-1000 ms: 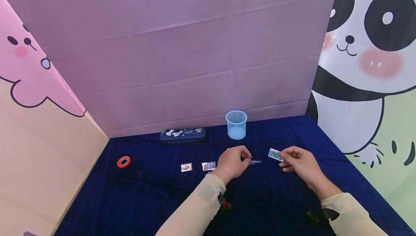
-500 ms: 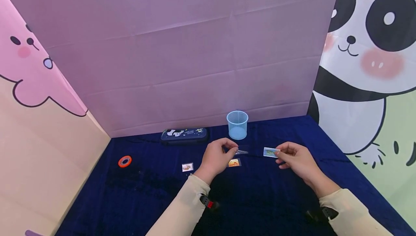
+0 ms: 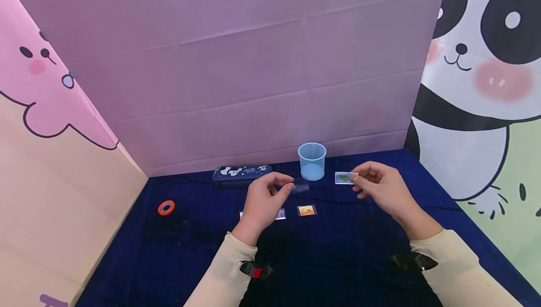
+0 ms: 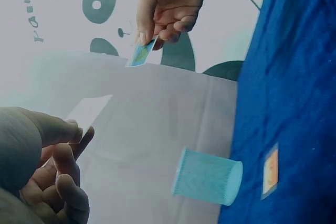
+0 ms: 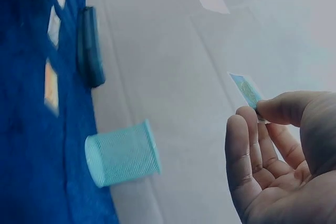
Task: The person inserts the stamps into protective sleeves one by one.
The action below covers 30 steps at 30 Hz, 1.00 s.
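My left hand (image 3: pixel 263 201) pinches a small clear plastic sleeve (image 3: pixel 302 187) by its edge, raised above the table. To the right, my right hand (image 3: pixel 383 192) holds a small stamp-like picture card (image 3: pixel 342 178) between thumb and forefinger; it has a white border and a blue-green picture. A gap separates card and sleeve, as the left wrist view also shows. Below them on the cloth lies an orange picture card (image 3: pixel 306 210) in a clear sleeve. Two more sleeved cards are partly hidden behind my left hand; they show in the right wrist view, one a pale card (image 5: pixel 54 26).
A light blue mesh pen cup (image 3: pixel 312 162) stands at the back, beyond my hands. Left of it lies a dark panda pencil case (image 3: pixel 241 174). An orange tape roll (image 3: pixel 166 207) is at the left on the dark blue cloth (image 3: pixel 190 260). Fabric walls enclose the table.
My left hand has moved left and up with the sleeve, uncovering the orange card. The picture card in my right hand has come left, up and turned more level.
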Each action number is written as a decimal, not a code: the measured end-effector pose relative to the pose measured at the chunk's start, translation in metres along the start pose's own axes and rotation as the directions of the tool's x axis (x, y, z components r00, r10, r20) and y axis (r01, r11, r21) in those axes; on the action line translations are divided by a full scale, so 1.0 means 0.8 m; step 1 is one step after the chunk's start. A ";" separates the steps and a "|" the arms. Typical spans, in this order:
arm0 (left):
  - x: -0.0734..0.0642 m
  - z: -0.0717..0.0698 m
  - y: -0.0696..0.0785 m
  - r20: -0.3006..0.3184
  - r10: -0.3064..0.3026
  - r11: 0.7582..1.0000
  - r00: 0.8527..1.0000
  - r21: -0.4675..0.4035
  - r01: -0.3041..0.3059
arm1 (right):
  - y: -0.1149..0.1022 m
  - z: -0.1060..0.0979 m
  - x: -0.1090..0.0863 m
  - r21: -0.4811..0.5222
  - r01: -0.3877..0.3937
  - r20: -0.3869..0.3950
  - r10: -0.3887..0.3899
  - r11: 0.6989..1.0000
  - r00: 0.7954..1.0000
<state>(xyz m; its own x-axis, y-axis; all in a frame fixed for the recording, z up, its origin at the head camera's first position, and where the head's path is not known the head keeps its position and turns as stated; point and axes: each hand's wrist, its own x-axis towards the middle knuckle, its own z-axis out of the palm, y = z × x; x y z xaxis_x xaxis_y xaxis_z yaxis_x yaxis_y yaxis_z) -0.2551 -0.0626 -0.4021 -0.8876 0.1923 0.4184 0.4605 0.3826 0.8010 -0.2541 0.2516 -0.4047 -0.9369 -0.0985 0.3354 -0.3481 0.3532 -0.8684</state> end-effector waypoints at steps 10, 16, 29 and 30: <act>-0.013 -0.033 0.012 -0.077 0.063 0.997 0.995 -0.031 -0.066 | -0.048 0.033 0.005 0.054 0.096 0.051 -0.099 0.994 0.994; -0.016 -0.042 0.016 -0.088 0.066 0.998 0.994 -0.012 -0.067 | -0.078 0.055 0.012 0.092 0.151 0.067 -0.157 0.984 0.985; -0.018 -0.052 0.022 -0.085 0.097 0.994 0.992 -0.042 -0.101 | -0.108 0.083 0.004 0.084 0.196 0.013 -0.197 0.977 0.980; -0.017 -0.053 0.022 -0.086 0.099 0.994 0.991 -0.048 -0.103 | -0.107 0.084 0.004 0.084 0.196 0.009 -0.198 0.977 0.980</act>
<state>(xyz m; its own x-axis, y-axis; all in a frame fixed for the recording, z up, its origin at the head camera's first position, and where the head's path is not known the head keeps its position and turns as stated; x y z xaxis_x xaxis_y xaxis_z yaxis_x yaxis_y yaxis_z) -0.2343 -0.0968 -0.3757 -0.8341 0.1508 0.5306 0.5492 0.3166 0.7734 -0.2297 0.1585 -0.3534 -0.8498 -0.1749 0.4973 -0.5268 0.2480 -0.8130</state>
